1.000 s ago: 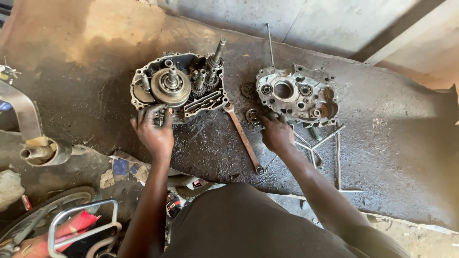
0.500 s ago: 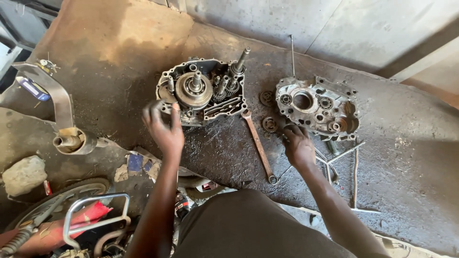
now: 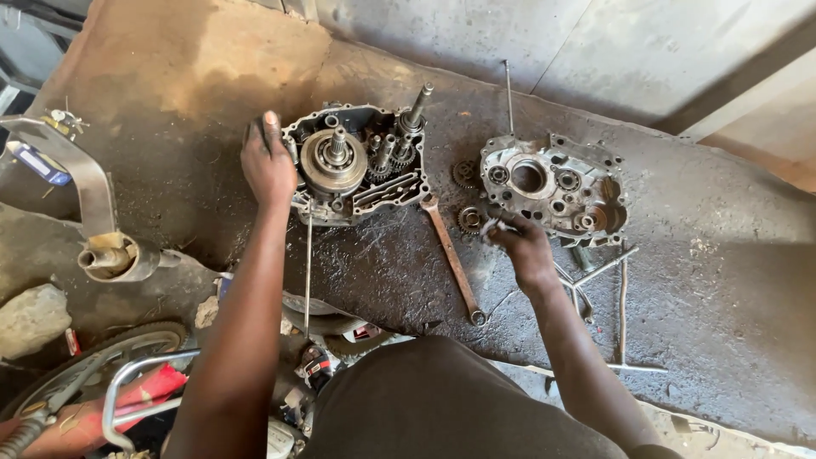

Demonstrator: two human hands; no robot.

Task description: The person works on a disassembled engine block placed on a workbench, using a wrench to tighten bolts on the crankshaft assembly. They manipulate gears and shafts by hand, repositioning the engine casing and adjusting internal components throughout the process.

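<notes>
**Greasy engine halves on a dark slab, one hand on each**

Oil-black concrete carries two crankcase halves, well apart. The left hand (image 3: 267,163) lies flat against the left edge of the geared half (image 3: 357,163), fingers stretched up along its rim, gripping nothing that shows. The right hand (image 3: 520,242) sits at the lower left corner of the empty half (image 3: 554,185), fingers curled on a small metal part; what it is cannot be told. Two loose gears (image 3: 467,197) lie just beside that hand. A long spanner (image 3: 452,259) rests between the halves, slanting down to the right. Thin rods (image 3: 605,274) lie scattered by the right forearm. Far left, a bent metal pipe (image 3: 89,204) bears a small blue oblong label (image 3: 36,163). Below the left arm sits a small red-and-white package (image 3: 319,367)
</notes>
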